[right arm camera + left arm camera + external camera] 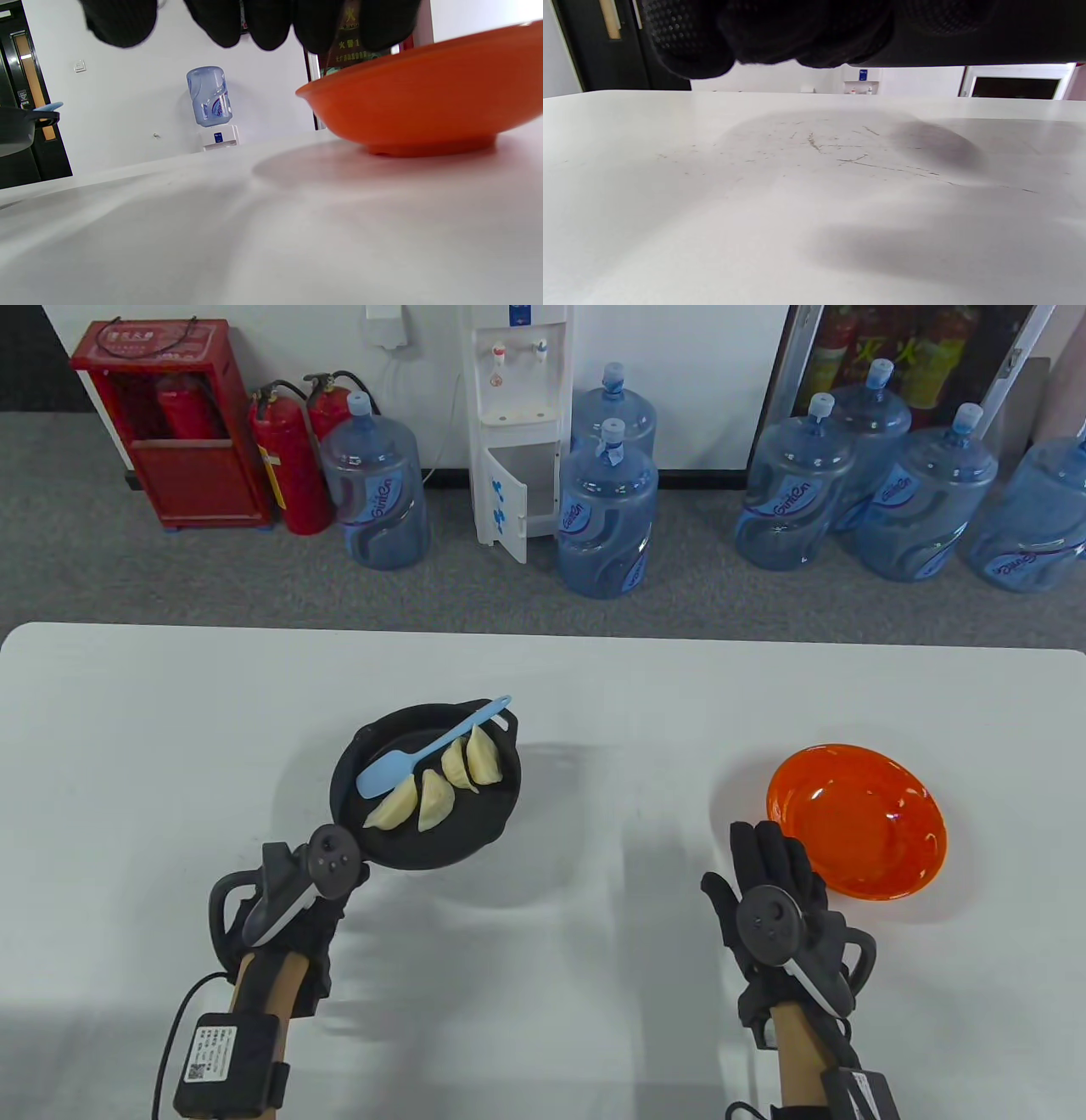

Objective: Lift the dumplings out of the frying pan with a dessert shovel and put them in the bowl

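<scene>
Dumplings (437,789), four pale crescents, lie in the black frying pan (475,840) under a blue shovel (424,751); right hand (776,899) spread.

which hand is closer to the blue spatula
Left. The left hand is at the pan's near edge, below the blue spatula; the right hand is far right by the orange bowl.

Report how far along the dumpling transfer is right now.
Nothing is moved yet: all four dumplings lie in the frying pan, and the orange bowl is empty. In hand: the left hand is at the pan's near handle, its grip hidden; the right hand is open beside the bowl. Left: pick up the blue dessert shovel resting across the pan and move every dumpling.
</scene>
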The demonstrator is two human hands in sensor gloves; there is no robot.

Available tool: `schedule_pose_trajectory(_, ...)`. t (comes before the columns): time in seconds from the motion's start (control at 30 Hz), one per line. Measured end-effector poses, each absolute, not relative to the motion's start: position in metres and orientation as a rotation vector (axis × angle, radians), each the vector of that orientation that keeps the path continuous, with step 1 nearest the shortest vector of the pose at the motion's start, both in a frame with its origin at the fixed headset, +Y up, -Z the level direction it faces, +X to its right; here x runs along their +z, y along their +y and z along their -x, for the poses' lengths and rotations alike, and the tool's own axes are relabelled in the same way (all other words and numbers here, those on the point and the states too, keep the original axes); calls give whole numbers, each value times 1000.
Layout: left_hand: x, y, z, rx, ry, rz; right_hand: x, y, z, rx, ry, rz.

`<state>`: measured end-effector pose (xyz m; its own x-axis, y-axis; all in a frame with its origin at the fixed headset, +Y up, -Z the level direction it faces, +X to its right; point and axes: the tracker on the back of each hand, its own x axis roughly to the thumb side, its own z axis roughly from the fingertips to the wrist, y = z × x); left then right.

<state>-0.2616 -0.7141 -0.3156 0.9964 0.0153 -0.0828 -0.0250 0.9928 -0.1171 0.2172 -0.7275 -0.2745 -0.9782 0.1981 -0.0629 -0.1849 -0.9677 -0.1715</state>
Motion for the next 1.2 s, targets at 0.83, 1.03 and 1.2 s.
schedule_pose_trajectory(0.83, -276, -721, 226, -6, -292, 80, -274, -728, -219, 2951, -248, 134)
schedule_pose_trajectory(1.03, -275, -728, 223, 8, -358, 83, -274, -728, -220, 2949, -243, 145)
schedule_pose_trajectory(1.2, -274, -735, 222, -1, -402, 112, -274, -728, -219, 2956, -238, 147)
